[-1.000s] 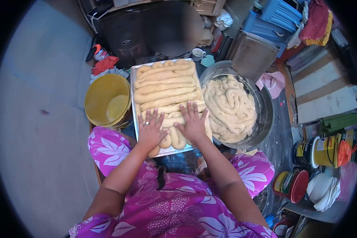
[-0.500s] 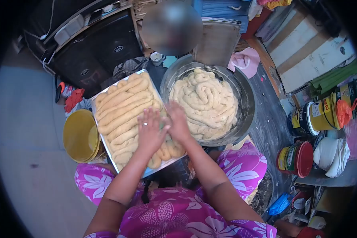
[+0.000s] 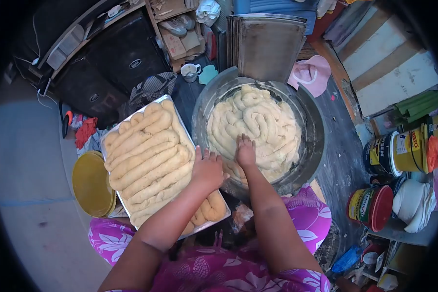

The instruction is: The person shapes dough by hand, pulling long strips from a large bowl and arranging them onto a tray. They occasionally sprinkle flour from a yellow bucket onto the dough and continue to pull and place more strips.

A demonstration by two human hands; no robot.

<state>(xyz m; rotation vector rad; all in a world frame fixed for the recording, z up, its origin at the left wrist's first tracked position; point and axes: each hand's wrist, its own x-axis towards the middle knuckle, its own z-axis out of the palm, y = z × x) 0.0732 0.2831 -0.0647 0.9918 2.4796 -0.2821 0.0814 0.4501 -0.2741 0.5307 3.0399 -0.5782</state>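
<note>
A metal tray (image 3: 166,97) holds thick ropes of pale dough (image 3: 146,146) laid side by side. At its right edge is my left hand (image 3: 209,171), fingers stretched out and apart, over the rim and the gap beside the basin. A round dark basin (image 3: 318,131) to the right carries a large coiled mass of dough (image 3: 272,126). My right hand (image 3: 246,152) touches the near-left part of that coil, its fingers slightly apart and bent down onto the surface. I see no piece of dough lifted in either hand.
A yellow bucket (image 3: 90,187) stands left of the tray. Beyond are a mug (image 3: 190,73), a pink cap (image 3: 310,75) and stacked metal trays (image 3: 267,46). Paint buckets (image 3: 370,207) line the right side. Black cabinets (image 3: 117,63) stand at the back left.
My right hand has moved from the tray's edge onto the basin dough. My left hand has shifted right, off the dough ropes to the tray's edge. The view has moved slightly.
</note>
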